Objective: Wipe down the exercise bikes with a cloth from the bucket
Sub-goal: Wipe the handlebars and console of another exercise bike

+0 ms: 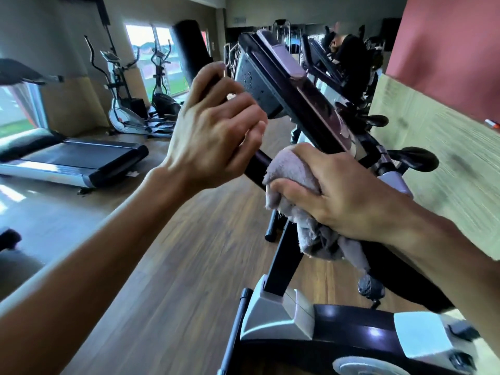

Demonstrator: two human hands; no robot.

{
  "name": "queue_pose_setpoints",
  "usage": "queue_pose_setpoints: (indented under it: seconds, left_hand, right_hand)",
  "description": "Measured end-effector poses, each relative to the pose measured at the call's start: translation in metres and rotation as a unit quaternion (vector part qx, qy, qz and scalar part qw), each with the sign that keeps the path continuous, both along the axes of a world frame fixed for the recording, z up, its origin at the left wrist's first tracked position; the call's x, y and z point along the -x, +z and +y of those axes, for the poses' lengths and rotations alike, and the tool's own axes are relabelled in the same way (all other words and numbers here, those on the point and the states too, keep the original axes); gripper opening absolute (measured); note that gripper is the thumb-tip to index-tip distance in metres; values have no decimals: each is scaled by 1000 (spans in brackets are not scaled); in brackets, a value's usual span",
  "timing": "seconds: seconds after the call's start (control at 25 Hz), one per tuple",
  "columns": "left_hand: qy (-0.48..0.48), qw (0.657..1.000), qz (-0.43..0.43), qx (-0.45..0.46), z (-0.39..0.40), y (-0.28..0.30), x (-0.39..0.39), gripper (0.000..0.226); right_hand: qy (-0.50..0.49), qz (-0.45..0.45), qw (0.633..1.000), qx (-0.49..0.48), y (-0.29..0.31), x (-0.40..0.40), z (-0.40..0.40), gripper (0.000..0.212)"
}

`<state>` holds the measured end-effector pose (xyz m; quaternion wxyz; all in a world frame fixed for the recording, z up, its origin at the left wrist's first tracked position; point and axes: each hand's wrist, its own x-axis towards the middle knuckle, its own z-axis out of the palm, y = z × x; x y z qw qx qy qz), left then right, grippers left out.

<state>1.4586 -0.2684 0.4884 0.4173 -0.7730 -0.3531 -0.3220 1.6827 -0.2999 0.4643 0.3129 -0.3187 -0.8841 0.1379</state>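
The exercise bike (pixel 311 323) stands right in front of me, black and silver, its console (pixel 281 77) tilted up at the centre. My left hand (pixel 213 131) grips the black handlebar (pixel 193 47) left of the console, fingers curled round it. My right hand (pixel 338 193) holds a grey cloth (pixel 295 174) and presses it round the handlebar just below the console. A loose end of the cloth hangs under my wrist. The bucket is not in view.
More exercise bikes (pixel 351 66) stand in a row behind this one along the right wall (pixel 433 136). A treadmill (pixel 70 158) lies at the left, with two elliptical trainers (pixel 127 98) by the windows. Wooden floor (pixel 176 253) stretches between them.
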Motion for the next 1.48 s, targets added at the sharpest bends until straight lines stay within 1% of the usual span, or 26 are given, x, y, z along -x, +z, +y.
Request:
queue_pose_setpoints:
  seconds: [0.08, 0.16, 0.24, 0.32, 0.4, 0.44, 0.52, 0.56, 0.64, 0.68, 0.76, 0.8, 0.96, 1.04, 1.16, 1.24, 1.36, 1.4, 1.48]
  left_hand:
    - [28, 999, -33, 32, -6, -5, -13, 36]
    - [46, 994, -66, 68, -14, -13, -37, 35]
    - [65, 988, -89, 112, -21, -23, -66, 37]
    - [109, 980, -107, 130, -26, -38, -88, 40]
    - [153, 970, -137, 129, -28, -48, -98, 43]
    - [169, 964, -159, 128, -29, -50, -102, 43]
    - [200, 951, -197, 127, -30, -50, -109, 42]
    - [213, 947, -205, 128, -30, -50, -111, 41]
    - [227, 943, -206, 133, -29, -48, -112, 41]
    - [230, 941, -202, 142, -30, -48, -111, 41]
    - [230, 940, -192, 162, -30, -48, -108, 42]
    - [234, 939, -190, 165, -30, -49, -108, 41]
    - [263, 935, -172, 165, -28, -48, -108, 44]
    - [258, 933, -184, 170, -31, -47, -109, 45]
    - [250, 926, -213, 188, -33, -49, -115, 46]
    - [250, 923, -227, 182, -32, -52, -119, 45]
    - [245, 924, -240, 172, -32, -53, -119, 43]
    - [242, 925, -243, 165, -32, -54, -119, 43]
    - [236, 926, -242, 167, -31, -54, -118, 45]
  right_hand:
    - [-2, 83, 995, -58, 8, -12, 7, 25]
    - [5, 142, 986, -86, 24, -43, 12, 27]
    - [17, 172, 982, -73, 30, -75, 15, 33]
    - [35, 185, 981, -56, 11, -88, 13, 38]
    - [39, 172, 983, -47, -21, -84, 6, 37]
    - [44, 150, 987, -22, -31, -81, 1, 37]
    - [58, 68, 996, 29, -34, -77, -4, 41]
    - [58, 28, 998, 27, -31, -78, -6, 44]
    - [79, 1, 997, -2, -32, -85, -6, 45]
    - [104, 5, 995, -6, -36, -93, -7, 45]
    - [152, 14, 988, 3, -48, -109, -9, 54]
    - [159, 13, 987, 4, -51, -113, -9, 58]
    - [116, 13, 993, -22, -43, -93, -7, 64]
    - [142, 32, 988, -56, -50, -97, -12, 58]
    - [178, 51, 978, -94, -77, -134, -19, 50]
    - [165, 48, 981, -88, -82, -141, -17, 53]
    - [109, 30, 993, -28, -65, -115, -12, 62]
    - [99, 28, 994, -21, -62, -108, -12, 63]
    - [94, 35, 994, -39, -67, -111, -17, 63]
